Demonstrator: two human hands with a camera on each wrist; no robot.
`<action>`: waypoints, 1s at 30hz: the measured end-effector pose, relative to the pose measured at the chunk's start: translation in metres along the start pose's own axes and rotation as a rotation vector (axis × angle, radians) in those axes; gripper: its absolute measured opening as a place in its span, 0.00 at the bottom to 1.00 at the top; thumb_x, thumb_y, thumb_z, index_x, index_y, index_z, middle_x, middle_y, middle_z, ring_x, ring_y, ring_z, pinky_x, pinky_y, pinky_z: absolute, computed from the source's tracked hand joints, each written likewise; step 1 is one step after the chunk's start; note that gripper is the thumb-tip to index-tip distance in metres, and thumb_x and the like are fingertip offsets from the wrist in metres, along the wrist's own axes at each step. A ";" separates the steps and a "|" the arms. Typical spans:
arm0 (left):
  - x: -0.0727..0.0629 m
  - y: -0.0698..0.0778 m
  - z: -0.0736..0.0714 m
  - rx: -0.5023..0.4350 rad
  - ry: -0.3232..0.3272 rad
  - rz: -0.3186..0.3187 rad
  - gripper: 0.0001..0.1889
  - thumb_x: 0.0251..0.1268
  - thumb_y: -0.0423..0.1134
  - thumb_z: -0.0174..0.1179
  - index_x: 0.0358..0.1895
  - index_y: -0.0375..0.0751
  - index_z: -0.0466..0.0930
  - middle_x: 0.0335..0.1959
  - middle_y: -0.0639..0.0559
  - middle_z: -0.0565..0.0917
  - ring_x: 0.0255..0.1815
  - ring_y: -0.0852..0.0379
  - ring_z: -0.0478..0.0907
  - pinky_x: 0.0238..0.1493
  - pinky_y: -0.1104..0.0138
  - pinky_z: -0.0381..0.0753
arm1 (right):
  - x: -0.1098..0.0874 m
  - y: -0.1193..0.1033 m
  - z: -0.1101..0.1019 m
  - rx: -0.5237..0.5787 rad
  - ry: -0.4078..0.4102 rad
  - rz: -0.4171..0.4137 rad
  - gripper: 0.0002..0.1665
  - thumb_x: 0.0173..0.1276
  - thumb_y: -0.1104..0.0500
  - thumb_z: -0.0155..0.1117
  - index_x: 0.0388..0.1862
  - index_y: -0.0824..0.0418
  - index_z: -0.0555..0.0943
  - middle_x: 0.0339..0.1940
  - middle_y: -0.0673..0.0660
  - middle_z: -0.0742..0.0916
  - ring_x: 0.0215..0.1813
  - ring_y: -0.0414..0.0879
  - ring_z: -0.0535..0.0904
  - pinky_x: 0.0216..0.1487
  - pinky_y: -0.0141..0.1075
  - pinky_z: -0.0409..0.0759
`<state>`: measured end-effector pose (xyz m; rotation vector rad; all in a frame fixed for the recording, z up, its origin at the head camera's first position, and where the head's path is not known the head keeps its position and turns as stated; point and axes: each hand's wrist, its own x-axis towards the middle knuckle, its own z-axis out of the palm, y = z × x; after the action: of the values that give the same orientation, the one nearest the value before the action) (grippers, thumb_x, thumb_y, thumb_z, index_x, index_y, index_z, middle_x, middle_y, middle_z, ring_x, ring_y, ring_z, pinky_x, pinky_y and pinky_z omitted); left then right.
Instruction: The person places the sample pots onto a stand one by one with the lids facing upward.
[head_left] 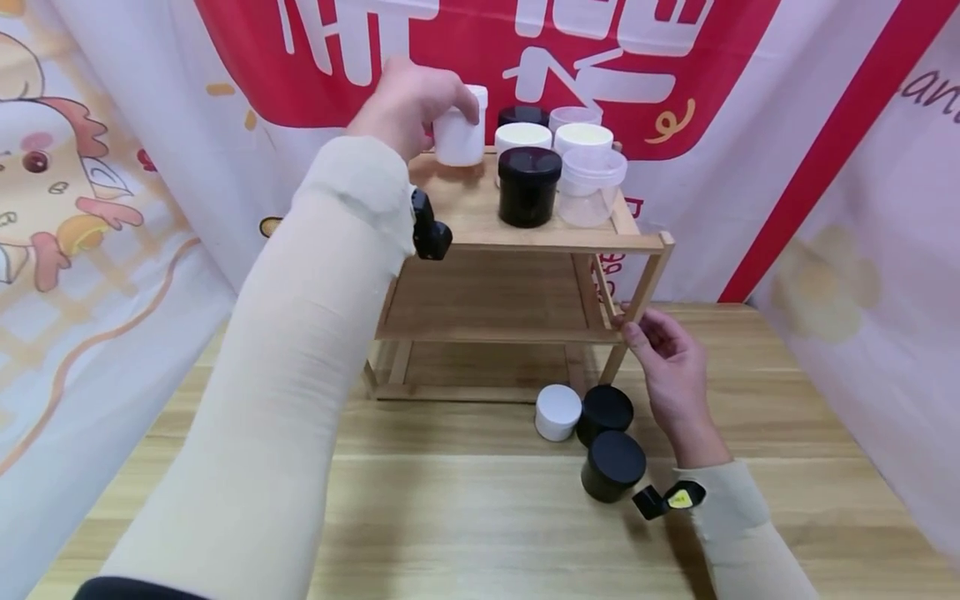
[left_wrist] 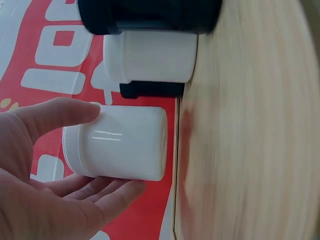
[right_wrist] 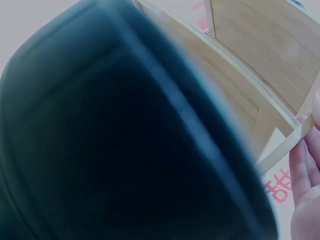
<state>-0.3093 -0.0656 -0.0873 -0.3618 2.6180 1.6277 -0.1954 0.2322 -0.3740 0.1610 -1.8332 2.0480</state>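
My left hand holds a white lidded jar at the back left of the wooden rack's top shelf. The left wrist view shows thumb and fingers on either side of the white jar, its base slightly apart from the board. To its right on that shelf stand several jars: a black jar and a clear jar in front, white-lidded ones behind. Low at the rack's right side, my right hand grips the front right post between thumb and fingers.
On the wood-patterned surface by the rack's foot are a small white jar and two black jars. A large dark object blocks much of the right wrist view. Printed cloth hangs behind and at both sides.
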 end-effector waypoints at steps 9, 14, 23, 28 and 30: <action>0.010 0.001 0.010 -0.012 0.006 -0.101 0.44 0.65 0.47 0.77 0.79 0.67 0.60 0.81 0.64 0.67 0.76 0.56 0.68 0.70 0.61 0.84 | 0.000 0.002 0.000 0.001 -0.014 0.016 0.19 0.80 0.61 0.66 0.66 0.64 0.84 0.60 0.47 0.91 0.58 0.42 0.89 0.62 0.28 0.85; 0.014 0.004 0.013 -0.040 -0.002 -0.118 0.42 0.64 0.47 0.77 0.78 0.68 0.62 0.79 0.64 0.68 0.75 0.55 0.68 0.65 0.61 0.87 | 0.002 0.001 -0.004 -0.019 -0.025 0.020 0.19 0.80 0.60 0.66 0.66 0.63 0.84 0.60 0.46 0.91 0.58 0.42 0.88 0.62 0.28 0.85; 0.017 0.010 0.020 -0.027 -0.016 -0.135 0.41 0.65 0.46 0.76 0.78 0.69 0.65 0.79 0.64 0.69 0.75 0.56 0.67 0.63 0.62 0.88 | 0.002 -0.002 -0.006 -0.016 -0.016 0.024 0.19 0.80 0.61 0.67 0.65 0.63 0.84 0.57 0.46 0.92 0.57 0.42 0.87 0.61 0.28 0.85; 0.016 0.010 0.022 -0.008 -0.020 -0.142 0.43 0.66 0.46 0.76 0.79 0.69 0.60 0.81 0.65 0.66 0.75 0.57 0.66 0.62 0.64 0.88 | 0.002 -0.002 -0.006 -0.021 -0.021 0.030 0.18 0.80 0.61 0.67 0.64 0.62 0.85 0.55 0.45 0.92 0.57 0.41 0.87 0.60 0.28 0.85; 0.015 0.010 0.022 0.003 -0.023 -0.145 0.44 0.67 0.46 0.75 0.80 0.70 0.58 0.81 0.64 0.66 0.75 0.57 0.66 0.62 0.65 0.88 | 0.002 -0.002 -0.006 -0.018 -0.024 0.030 0.17 0.80 0.61 0.66 0.64 0.62 0.85 0.57 0.45 0.92 0.57 0.41 0.87 0.61 0.28 0.85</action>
<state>-0.3285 -0.0445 -0.0906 -0.5160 2.5124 1.5723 -0.1953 0.2383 -0.3723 0.1557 -1.8784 2.0579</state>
